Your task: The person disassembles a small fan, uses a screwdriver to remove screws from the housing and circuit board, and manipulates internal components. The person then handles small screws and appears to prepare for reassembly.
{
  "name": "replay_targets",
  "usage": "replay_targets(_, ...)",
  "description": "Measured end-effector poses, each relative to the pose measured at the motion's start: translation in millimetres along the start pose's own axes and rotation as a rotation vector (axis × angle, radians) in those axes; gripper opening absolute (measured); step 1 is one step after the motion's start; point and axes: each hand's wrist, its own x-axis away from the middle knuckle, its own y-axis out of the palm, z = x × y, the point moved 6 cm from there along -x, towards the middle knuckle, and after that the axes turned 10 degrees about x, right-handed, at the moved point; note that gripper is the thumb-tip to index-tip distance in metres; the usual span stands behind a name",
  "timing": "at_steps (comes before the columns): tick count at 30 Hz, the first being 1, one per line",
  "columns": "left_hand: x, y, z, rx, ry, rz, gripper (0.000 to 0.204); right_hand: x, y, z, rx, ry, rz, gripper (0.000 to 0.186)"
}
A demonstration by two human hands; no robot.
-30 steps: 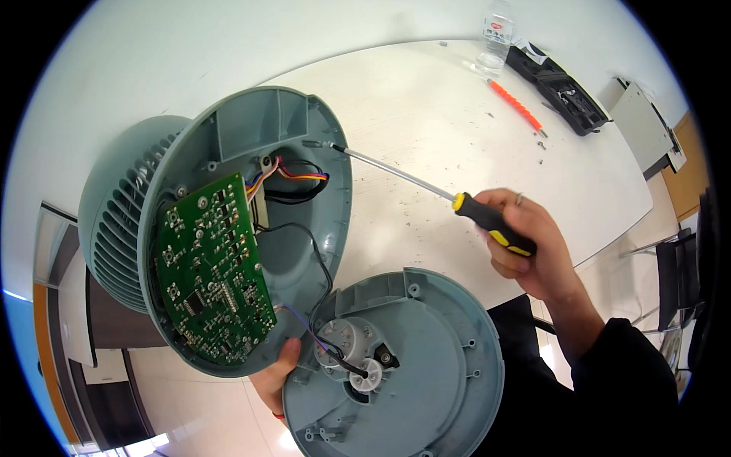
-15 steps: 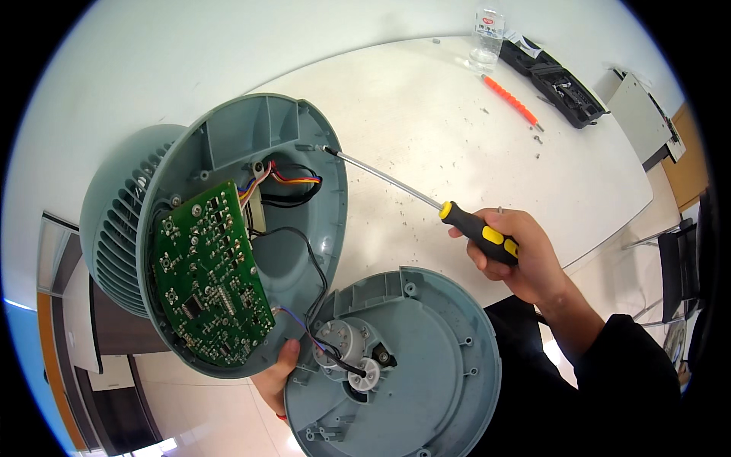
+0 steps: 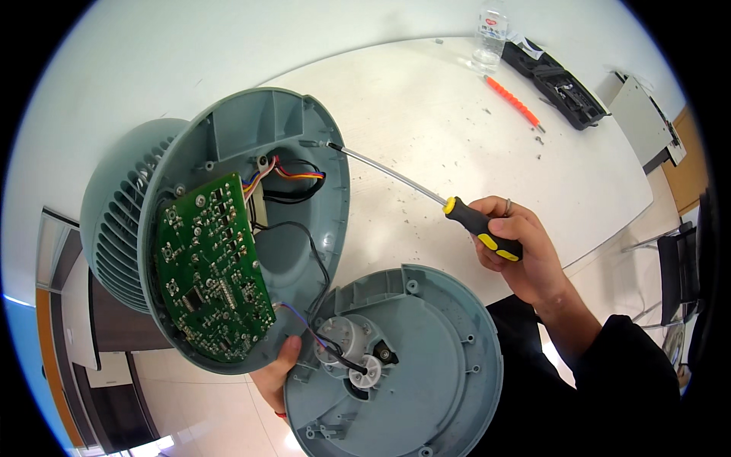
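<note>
My right hand [image 3: 525, 247] is wrapped round the black-and-yellow handle of a screwdriver [image 3: 396, 179]. Its tip meets a small post near the upper right rim of an opened grey-green fan housing [image 3: 304, 244]. My left hand [image 3: 278, 373] grips that housing's lower edge, thumb on the rim, most fingers hidden beneath. A green circuit board [image 3: 213, 274] and coloured wires [image 3: 297, 174] sit inside it. Black leads run to a motor [image 3: 340, 340] on the round grey-green base cover [image 3: 426, 365], which lies tilted beside the housing. A slatted round fan head [image 3: 118, 221] joins the housing behind.
On the white table [image 3: 411, 99] lie an orange-handled tool [image 3: 512, 100], small screws [image 3: 539, 140] and scattered crumbs. Farther back are a clear plastic bottle [image 3: 489, 42] and an open black tool case [image 3: 563, 87]. A black chair [image 3: 678, 266] stands at the right.
My right fingers have shifted round the screwdriver handle, which has turned slightly. The housing has risen a little in view; the tip stays at the same post.
</note>
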Motion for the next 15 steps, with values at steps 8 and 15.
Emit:
replay_targets(8, 2.2, -10.1, -6.0, -0.097, -0.036, 0.088, 0.069, 0.5, -0.9, 1.0, -0.008, 0.005, 0.009, 0.034)
replay_targets(15, -4.3, 3.4, 0.8, -0.058, 0.038, 0.022, 0.050, 2.8, -0.1, -14.3, 0.012, -0.122, -0.059, 0.040)
